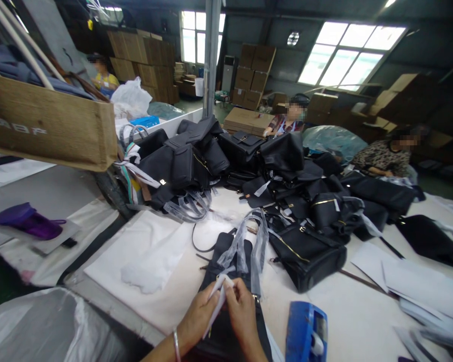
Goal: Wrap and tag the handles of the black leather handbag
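A black handbag point(226, 251) lies on the table in front of me, its handles wrapped in clear plastic point(249, 241). Over its near end both my hands pinch a thin white strip of paper or foam point(217, 299). My left hand point(198, 317), with a bangle on the wrist, grips the strip from the left. My right hand point(243, 311) holds it from the right, fingers closed.
A blue tape dispenser point(305, 332) stands just right of my hands. A heap of black handbags point(279, 186) covers the table's middle. White sheets point(151, 251) lie to the left, papers point(419, 286) to the right. A cardboard box point(49, 120) sits at left. Other people sit beyond the heap.
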The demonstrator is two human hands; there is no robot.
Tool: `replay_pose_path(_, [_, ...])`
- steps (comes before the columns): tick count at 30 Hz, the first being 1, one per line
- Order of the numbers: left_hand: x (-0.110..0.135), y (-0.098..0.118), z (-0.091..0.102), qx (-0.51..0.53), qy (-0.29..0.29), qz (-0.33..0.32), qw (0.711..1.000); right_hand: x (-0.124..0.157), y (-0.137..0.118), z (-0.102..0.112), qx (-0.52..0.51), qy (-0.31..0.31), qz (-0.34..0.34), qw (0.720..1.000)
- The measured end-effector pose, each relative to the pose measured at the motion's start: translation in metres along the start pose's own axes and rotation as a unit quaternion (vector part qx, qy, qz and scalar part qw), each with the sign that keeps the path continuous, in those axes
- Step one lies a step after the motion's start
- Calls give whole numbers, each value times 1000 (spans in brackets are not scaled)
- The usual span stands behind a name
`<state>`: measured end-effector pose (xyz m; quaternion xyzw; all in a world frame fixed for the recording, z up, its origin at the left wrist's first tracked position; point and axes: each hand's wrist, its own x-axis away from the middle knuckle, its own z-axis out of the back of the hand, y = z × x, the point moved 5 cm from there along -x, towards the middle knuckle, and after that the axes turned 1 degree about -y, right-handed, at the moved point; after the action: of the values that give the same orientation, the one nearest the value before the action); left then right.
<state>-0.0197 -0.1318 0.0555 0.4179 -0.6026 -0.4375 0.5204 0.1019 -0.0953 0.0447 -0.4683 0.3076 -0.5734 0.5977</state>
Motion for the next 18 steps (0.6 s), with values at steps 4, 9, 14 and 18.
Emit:
replay_pose_path(4, [1, 4, 0, -11, 36, -42, 998, -1, -1, -2, 17, 26, 4, 1000])
replay_pose_path(9, [-3, -7, -2, 4, 75, -8, 997, -3, 3, 0, -98, -59, -31, 993])
replay_pose_path(14, [-6, -13, -1, 99, 28, 29, 994, 4, 1, 8, -246, -165, -39, 954])
replay_pose_path(18, [-8, -12, 1, 56, 0, 22, 998, 7, 7, 4, -214, -122, -31, 969])
